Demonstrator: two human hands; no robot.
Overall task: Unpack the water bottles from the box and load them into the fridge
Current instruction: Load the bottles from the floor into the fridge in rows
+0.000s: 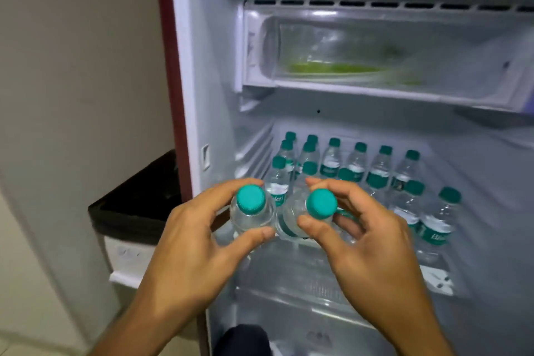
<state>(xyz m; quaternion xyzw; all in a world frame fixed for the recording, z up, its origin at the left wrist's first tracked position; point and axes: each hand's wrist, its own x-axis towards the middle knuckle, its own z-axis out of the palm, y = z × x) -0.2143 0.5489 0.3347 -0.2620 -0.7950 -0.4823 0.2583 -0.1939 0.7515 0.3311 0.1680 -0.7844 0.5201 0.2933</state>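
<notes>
Hands [199, 237] before crowded shelf bottles [378, 170]

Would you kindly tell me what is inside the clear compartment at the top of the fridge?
Through the clear compartment front, something green lies along its bottom. Blur and glare hide what it is.

One head-worn view here, looking forward and down from close range straight into the open fridge [202, 72], its shelf of bottles [355, 165] dead ahead. Both hands, left hand [199, 237] and right hand [372, 243], reach in from the bottom edge; a wall [72, 66] fills the left side.
</notes>
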